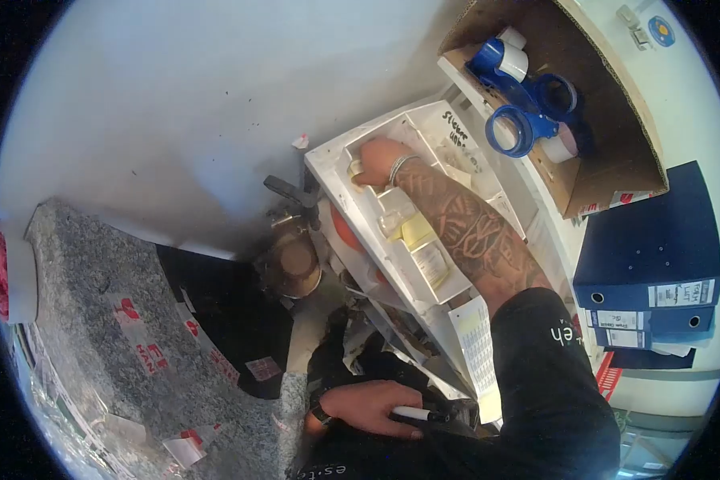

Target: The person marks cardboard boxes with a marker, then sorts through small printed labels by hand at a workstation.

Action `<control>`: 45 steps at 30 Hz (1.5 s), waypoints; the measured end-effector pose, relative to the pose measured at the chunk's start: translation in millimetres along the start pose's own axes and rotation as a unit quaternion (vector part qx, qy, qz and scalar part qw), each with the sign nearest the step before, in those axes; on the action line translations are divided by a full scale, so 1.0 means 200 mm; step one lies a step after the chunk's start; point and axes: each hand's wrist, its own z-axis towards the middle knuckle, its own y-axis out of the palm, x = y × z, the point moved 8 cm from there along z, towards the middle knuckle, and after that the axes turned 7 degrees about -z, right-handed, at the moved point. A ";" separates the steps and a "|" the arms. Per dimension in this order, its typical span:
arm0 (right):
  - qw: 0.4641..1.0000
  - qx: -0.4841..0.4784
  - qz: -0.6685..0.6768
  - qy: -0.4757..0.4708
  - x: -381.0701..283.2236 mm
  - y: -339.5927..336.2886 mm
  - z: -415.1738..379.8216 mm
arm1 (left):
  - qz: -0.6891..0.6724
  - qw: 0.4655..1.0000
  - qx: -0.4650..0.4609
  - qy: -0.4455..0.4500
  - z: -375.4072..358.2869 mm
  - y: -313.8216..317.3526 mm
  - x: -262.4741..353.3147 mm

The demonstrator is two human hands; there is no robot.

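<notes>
Inside the far-left compartment of a white divided tray (366, 244), my right hand (382, 160) has its fingers curled down at a pale rounded item (355, 170). What the fingertips grip there is mostly hidden. Nearer compartments hold yellow and white sticker pieces (414, 232) and a printed label sheet (430, 264). Handwriting marks the tray's far inner wall. Low in view, my left hand (370, 406) is closed round a white marker (412, 414) with a black end, held close to my body.
A cardboard box (616, 104) with blue tape dispensers (510, 128) stands at the upper right. Blue binders (646, 264) lie below it. A granite-look surface (216, 360) with red-and-white tape scraps spreads at the left. Below the tray sits a brown tape roll (292, 264).
</notes>
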 end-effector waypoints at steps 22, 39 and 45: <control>0.922 0.377 0.055 0.068 0.32 -0.67 -0.66 | 0.010 1.000 0.015 -0.005 0.01 -0.01 0.00; 0.995 0.059 0.077 -0.023 0.07 -0.20 -0.20 | -0.013 1.000 0.026 -0.009 0.00 -0.02 -0.02; 0.997 -0.070 0.020 -0.028 0.00 0.04 0.01 | -0.017 0.999 0.032 0.032 -0.01 -0.02 -0.01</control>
